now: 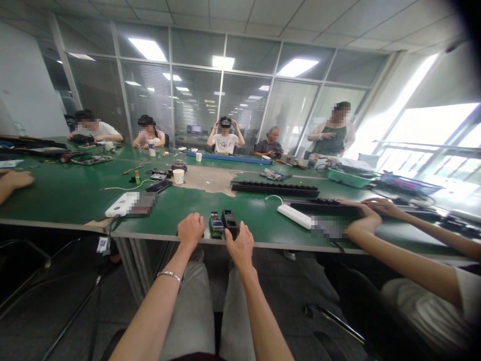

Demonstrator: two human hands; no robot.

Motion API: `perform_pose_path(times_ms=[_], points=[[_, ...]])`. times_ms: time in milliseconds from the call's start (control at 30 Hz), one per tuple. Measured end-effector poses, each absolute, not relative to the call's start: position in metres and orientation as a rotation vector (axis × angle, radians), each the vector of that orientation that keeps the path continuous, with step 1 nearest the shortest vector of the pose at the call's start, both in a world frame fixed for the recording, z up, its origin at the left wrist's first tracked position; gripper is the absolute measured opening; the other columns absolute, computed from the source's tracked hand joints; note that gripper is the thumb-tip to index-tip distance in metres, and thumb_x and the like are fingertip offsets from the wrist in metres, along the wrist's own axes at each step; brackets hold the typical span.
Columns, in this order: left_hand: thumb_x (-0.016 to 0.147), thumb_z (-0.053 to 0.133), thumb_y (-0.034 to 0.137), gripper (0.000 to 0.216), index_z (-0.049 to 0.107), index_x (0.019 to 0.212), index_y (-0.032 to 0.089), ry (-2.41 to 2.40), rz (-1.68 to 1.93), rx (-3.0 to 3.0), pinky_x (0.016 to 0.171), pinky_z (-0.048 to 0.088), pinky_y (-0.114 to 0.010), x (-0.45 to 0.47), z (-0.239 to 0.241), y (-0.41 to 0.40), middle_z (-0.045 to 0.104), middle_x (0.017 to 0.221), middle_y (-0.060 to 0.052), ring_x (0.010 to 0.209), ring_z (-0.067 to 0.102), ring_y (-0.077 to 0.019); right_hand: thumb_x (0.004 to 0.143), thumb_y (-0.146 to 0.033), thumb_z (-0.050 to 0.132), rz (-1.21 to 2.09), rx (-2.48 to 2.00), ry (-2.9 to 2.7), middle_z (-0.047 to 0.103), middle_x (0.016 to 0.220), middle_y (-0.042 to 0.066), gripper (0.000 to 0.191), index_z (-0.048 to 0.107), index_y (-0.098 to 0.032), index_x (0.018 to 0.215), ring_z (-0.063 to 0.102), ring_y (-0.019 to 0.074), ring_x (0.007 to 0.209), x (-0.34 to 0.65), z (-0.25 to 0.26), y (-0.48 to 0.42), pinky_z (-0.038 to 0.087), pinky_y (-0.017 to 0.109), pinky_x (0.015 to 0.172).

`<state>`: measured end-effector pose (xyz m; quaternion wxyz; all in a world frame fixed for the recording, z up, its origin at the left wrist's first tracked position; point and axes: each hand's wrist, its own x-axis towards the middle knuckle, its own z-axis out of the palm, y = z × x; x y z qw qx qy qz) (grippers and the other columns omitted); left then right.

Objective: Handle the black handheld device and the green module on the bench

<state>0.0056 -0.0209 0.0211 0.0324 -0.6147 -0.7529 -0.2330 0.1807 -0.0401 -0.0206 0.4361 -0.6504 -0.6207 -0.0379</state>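
My left hand (191,229) rests as a loose fist on the front edge of the green table (67,195), just left of a small green circuit module (215,224). A metal bracelet sits on that wrist. My right hand (240,245) is at the table edge, fingers curled round the near end of a small black box-shaped device (229,221) that stands beside the module. Both arms reach forward over my knees.
A co-worker's two arms (376,220) reach in from the right over a white power strip (294,215) and black keyboards (274,188). Another hand (17,179) lies at far left. A white power bank (121,204), paper cups, cables and trays lie about. Several people sit at the far side.
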Motion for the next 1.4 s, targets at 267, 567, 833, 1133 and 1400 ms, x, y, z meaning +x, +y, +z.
perform_pose_path(times_ms=[267, 567, 833, 1133, 1400], points=[[0.096, 0.030, 0.045, 0.042, 0.064, 0.096, 0.021, -2.303, -0.738, -1.893, 0.076, 0.039, -0.029, 0.005, 0.017, -0.019, 0.065, 0.100, -0.011, 0.091, 0.061, -0.0211, 0.089, -0.053, 0.046, -0.067, -1.551, -1.532, 0.058, 0.128, 0.022, 0.066, 0.050, -0.003, 0.133, 0.051, 0.0292, 0.122, 0.181, -0.016, -0.035, 0.036, 0.042, 0.104], [0.096, 0.030, 0.045, 0.042, 0.064, 0.095, 0.020, -2.273, -0.738, -1.884, 0.075, 0.040, -0.029, 0.004, 0.017, -0.018, 0.065, 0.097, -0.009, 0.088, 0.062, -0.0208, 0.086, -0.047, 0.054, -0.082, -1.658, -1.556, 0.062, 0.118, 0.021, 0.059, 0.054, -0.005, 0.127, 0.057, 0.0293, 0.112, 0.179, -0.009, -0.037, 0.040, 0.037, 0.095], [0.096, 0.031, 0.046, 0.042, 0.064, 0.097, 0.020, -2.309, -0.739, -1.903, 0.077, 0.040, -0.029, 0.004, 0.018, -0.019, 0.065, 0.101, -0.010, 0.092, 0.061, -0.0201, 0.088, -0.048, 0.052, -0.002, -1.545, -1.468, 0.068, 0.105, 0.013, 0.046, 0.059, -0.013, 0.117, 0.062, 0.0237, 0.099, 0.167, 0.032, -0.043, 0.042, 0.031, 0.086], [0.096, 0.032, 0.045, 0.041, 0.064, 0.097, 0.019, -2.307, -0.742, -1.885, 0.077, 0.041, -0.029, 0.004, 0.018, -0.019, 0.065, 0.100, -0.011, 0.090, 0.062, -0.0203, 0.088, -0.051, 0.052, 0.041, -1.571, -1.575, 0.070, 0.095, 0.011, 0.041, 0.063, -0.016, 0.106, 0.064, 0.0230, 0.090, 0.136, 0.041, -0.054, 0.041, 0.029, 0.078], [0.096, 0.031, 0.045, 0.042, 0.064, 0.096, 0.019, -2.307, -0.734, -1.889, 0.076, 0.041, -0.029, 0.004, 0.018, -0.019, 0.065, 0.099, -0.010, 0.090, 0.062, -0.0208, 0.086, -0.051, 0.056, 0.007, -1.713, -1.642, 0.070, 0.089, 0.009, 0.036, 0.062, -0.018, 0.099, 0.064, 0.0236, 0.084, 0.131, 0.034, -0.059, 0.038, 0.029, 0.072]])
